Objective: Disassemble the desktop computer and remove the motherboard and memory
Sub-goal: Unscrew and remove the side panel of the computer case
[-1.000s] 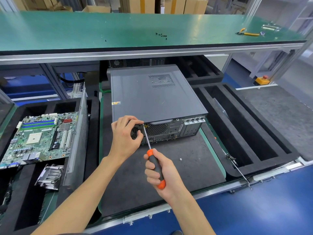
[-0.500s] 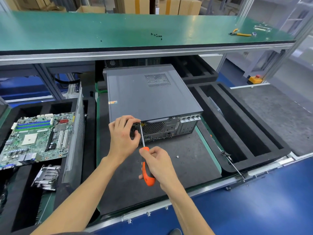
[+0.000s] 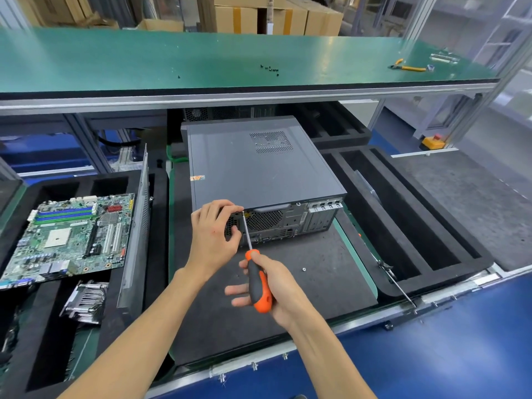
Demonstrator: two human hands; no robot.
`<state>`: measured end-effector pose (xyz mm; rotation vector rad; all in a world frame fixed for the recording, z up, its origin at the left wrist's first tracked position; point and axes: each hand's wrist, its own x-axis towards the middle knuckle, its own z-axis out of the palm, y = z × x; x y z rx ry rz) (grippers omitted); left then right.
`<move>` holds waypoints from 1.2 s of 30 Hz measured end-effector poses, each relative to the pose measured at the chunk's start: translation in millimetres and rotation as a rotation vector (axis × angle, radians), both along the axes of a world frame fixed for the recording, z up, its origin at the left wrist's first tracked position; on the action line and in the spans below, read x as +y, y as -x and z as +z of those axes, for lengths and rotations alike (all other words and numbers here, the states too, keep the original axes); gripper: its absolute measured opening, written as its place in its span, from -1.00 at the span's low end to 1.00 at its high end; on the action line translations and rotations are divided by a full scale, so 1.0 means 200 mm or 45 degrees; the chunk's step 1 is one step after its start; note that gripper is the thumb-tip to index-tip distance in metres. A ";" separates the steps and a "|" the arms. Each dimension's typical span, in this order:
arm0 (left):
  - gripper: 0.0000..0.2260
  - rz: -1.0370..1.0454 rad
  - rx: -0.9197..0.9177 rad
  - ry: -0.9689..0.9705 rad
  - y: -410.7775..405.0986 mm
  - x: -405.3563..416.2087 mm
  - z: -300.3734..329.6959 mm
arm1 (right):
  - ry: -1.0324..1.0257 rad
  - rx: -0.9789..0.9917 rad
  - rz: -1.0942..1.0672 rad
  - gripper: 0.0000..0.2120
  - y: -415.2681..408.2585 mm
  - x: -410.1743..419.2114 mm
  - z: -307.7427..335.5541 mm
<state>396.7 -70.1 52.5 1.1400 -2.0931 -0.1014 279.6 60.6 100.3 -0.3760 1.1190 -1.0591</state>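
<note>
A dark grey sheet-metal desktop computer case (image 3: 259, 162) lies flat on the black, finely textured mat (image 3: 311, 286), toward the mat's far edge. Its smooth lid carries a perforated vent patch, and its long axis runs from the far edge toward the person. The rear panel faces the near edge — a round honeycomb fan grille, a row of ports and silver slot covers show there.

The left hand (image 3: 213, 237) rests against the rear panel's upper left corner, fingers curled, with fingertips meeting the tip of the tool at the lid's edge. The right hand (image 3: 273, 286) grasps the orange-and-black rubbery handle of a screwdriver (image 3: 254, 272); its thin steel shaft slants up and slightly left to that same corner. A small silver screw (image 3: 304, 269) lies loose on the mat, right of the right hand.

In the black foam tray (image 3: 161, 197) on the left, a green motherboard (image 3: 69, 237) with blue and green slots lies flat — beside an upright grey metal panel (image 3: 138, 226), with a finned aluminium heatsink (image 3: 85, 300) nearer the person. Yellow-handled cutters (image 3: 407, 67) and tiny black screws (image 3: 270, 69) sit on the green upper shelf (image 3: 144, 61).
</note>
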 end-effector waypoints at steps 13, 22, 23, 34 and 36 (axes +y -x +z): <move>-0.61 0.040 0.024 0.017 0.02 0.01 -0.01 | -0.010 0.135 -0.073 -0.79 0.00 0.00 0.01; -0.60 0.040 0.021 -0.016 0.02 0.02 0.01 | -0.158 0.290 -0.025 -0.58 0.00 -0.06 0.00; -0.60 0.037 0.023 -0.020 0.02 0.02 0.01 | -0.156 0.198 -0.048 -0.64 0.00 -0.06 0.00; -0.62 0.035 0.030 -0.047 0.01 0.02 0.00 | -0.121 0.409 0.046 -0.51 0.05 -0.04 0.01; -0.63 0.035 0.033 -0.050 0.01 0.02 0.01 | -0.128 0.279 0.026 -0.56 0.05 -0.05 0.01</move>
